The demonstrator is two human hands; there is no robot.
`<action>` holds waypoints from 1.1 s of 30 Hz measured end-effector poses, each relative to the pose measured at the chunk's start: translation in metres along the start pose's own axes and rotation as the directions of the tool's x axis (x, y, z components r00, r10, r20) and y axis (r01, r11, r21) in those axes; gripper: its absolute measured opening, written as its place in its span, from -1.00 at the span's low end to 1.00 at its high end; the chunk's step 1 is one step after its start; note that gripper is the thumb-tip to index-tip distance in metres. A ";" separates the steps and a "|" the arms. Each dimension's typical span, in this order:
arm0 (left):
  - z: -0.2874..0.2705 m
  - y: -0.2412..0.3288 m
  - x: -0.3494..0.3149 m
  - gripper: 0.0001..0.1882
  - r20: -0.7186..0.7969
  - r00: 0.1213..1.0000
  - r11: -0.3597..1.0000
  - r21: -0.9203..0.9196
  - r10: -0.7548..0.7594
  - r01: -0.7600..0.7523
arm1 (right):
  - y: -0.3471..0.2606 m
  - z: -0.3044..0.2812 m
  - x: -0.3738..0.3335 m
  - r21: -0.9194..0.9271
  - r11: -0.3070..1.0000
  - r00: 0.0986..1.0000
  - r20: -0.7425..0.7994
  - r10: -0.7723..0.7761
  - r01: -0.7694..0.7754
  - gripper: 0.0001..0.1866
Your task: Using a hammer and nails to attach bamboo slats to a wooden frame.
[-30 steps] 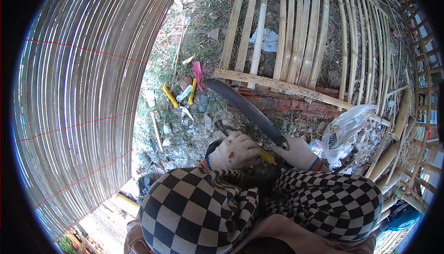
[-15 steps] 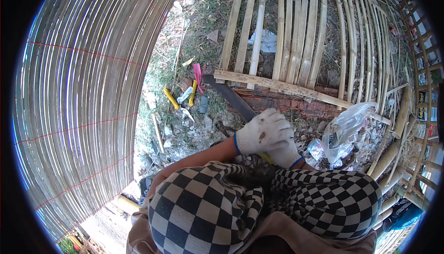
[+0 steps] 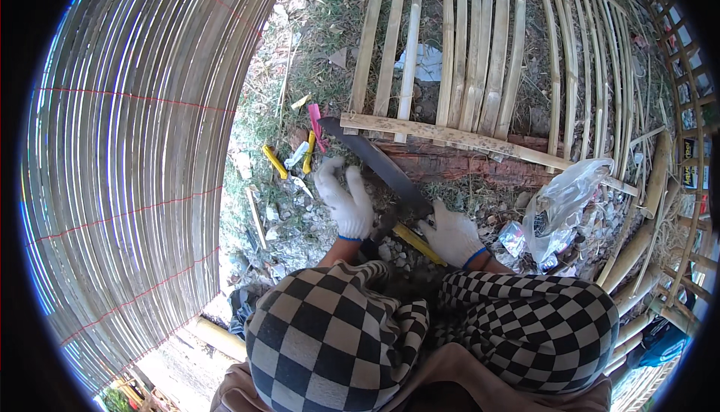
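Observation:
My left hand point(image 3: 345, 198), in a white glove, is held palm up above the littered ground, its fingers apart and nothing in it. My gloved right hand point(image 3: 456, 235) is closed at the near end of a machete point(image 3: 379, 166), whose handle the hand hides. The dark wide blade points away to the far left, its tip by the end of a bamboo crosspiece point(image 3: 450, 135). Just below the blade lies a yellow bar or handle point(image 3: 418, 243), with a dark piece point(image 3: 385, 221) near its far end.
Ahead lies a frame of bamboo slats point(image 3: 480, 52), beside a reddish weathered timber point(image 3: 457, 164). A slatted bamboo screen point(image 3: 142, 149) rises at left. A clear plastic bag point(image 3: 562, 206) lies at right. Yellow pieces point(image 3: 274, 162) and a pink strip point(image 3: 316, 123) are at left centre.
My left hand has come away from my right hand, moved left and opened out. More of the machete blade and of the yellow bar shows; the right hand stays near its place.

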State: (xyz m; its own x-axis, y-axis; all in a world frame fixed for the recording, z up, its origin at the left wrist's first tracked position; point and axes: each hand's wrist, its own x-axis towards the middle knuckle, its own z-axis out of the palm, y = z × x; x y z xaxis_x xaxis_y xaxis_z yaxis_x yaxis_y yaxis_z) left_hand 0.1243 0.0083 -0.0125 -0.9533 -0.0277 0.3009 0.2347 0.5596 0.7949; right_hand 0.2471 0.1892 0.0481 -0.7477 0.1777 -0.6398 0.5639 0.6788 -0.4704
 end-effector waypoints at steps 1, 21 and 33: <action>0.002 -0.011 -0.001 -0.71 -0.006 1.000 1.000 0.012 0.002 -0.001 | -0.003 0.011 0.007 0.060 0.998 0.999 0.000 -0.037 0.036 -0.48; 0.059 -0.049 0.014 -0.72 -0.103 0.994 0.988 0.147 -0.040 0.055 | -0.007 -0.007 0.024 0.539 0.837 0.900 0.316 -0.301 0.091 -0.28; 0.017 -0.029 0.023 -0.63 0.124 0.953 0.902 -0.311 -0.275 0.301 | -0.013 0.048 0.011 0.574 0.814 0.946 0.209 -0.246 0.085 -0.30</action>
State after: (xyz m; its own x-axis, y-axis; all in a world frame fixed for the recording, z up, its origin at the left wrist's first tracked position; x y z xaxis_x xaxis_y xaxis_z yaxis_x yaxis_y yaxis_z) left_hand 0.0921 0.0054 -0.0371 -0.9970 -0.0773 0.0024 -0.0162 0.2389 0.9709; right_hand 0.2491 0.1482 0.0179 -0.7732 -0.1477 -0.6168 0.5970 0.1589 -0.7864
